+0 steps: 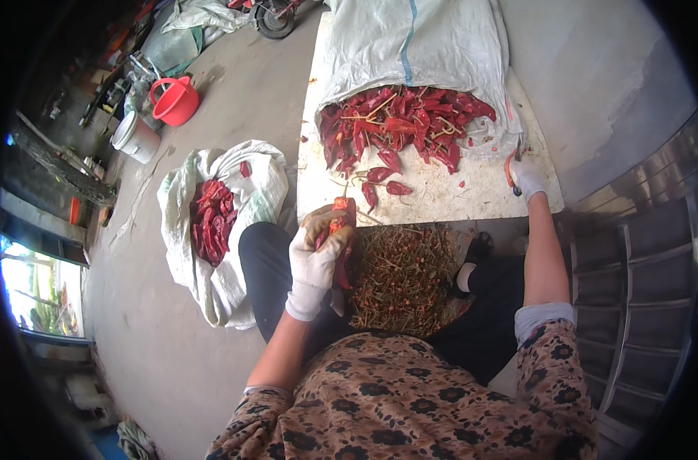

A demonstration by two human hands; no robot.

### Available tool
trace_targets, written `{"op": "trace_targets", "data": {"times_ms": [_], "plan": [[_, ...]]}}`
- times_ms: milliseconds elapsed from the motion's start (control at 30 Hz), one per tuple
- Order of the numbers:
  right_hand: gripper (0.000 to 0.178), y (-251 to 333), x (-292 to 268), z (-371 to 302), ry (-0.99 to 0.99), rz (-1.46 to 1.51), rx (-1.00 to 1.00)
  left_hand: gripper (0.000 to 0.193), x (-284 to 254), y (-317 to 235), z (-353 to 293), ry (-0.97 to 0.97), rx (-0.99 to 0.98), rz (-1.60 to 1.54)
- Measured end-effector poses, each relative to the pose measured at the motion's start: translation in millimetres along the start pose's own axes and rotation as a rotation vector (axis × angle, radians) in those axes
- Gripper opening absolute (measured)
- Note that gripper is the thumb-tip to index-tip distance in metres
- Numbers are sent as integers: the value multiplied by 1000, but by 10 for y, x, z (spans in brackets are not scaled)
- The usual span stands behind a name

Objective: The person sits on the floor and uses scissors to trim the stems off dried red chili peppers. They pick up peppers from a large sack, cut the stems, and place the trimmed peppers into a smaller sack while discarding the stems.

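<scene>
My left hand [318, 249], in a white glove with stained brown fingertips, is closed around several dried red chili peppers [343, 268]. It is above my lap, just off the near edge of the white board [433, 207]. My right hand [527, 178], also gloved, is at the board's right edge. Its fingers close on a small tool with a curved red-orange handle [510, 170] and dark parts, its kind unclear. Between the hands, a few loose chili peppers [379, 175] lie on the board before a heap of dried chili peppers [410, 123] spilling from a white woven sack [456, 46].
At my left stands an open white sack [182, 253] holding red chili peppers. Cut stems and scraps [403, 284] cover the floor between my legs. A red bucket [176, 102] and a white bucket [136, 138] are farther left. Metal bars [625, 307] rise at the right.
</scene>
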State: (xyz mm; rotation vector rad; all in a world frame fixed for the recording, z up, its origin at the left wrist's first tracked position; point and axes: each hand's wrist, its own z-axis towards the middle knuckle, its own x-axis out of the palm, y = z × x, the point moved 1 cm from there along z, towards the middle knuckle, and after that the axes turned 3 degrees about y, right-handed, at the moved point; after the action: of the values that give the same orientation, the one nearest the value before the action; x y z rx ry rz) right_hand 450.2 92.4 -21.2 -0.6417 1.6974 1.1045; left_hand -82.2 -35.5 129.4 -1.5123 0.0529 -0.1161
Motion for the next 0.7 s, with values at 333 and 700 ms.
{"op": "trace_targets", "data": {"times_ms": [333,700], "plan": [[47,1991,-456,-2173,-175,598,-725,29,113,-165,-29,-28,262,279],[40,2341,-382,-2686,-128,303,-1044,28,346,-122,-43,-19,220,397]]}}
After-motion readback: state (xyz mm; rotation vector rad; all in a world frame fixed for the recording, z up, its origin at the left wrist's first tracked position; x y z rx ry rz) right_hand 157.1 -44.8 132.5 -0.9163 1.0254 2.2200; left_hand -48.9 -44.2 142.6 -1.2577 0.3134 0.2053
